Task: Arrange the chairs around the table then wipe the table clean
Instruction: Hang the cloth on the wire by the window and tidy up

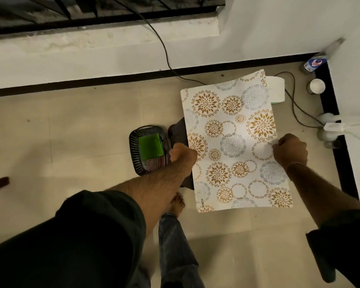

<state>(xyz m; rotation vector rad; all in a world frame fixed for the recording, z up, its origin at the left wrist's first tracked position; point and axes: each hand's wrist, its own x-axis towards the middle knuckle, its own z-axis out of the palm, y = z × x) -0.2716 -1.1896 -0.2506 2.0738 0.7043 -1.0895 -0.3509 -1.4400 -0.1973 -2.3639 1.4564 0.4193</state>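
Currently you hold the patterned mat [235, 142] above the floor [71, 132], its long axis running near to far. Your left hand [182, 153] is curled on its left edge and your right hand [290, 149] on its right edge. Neither desk nor chairs are in view. The green cloth [150, 147], probably your wiper, lies in the black basket [133, 150] just left of your left hand, so that hand is nearer.
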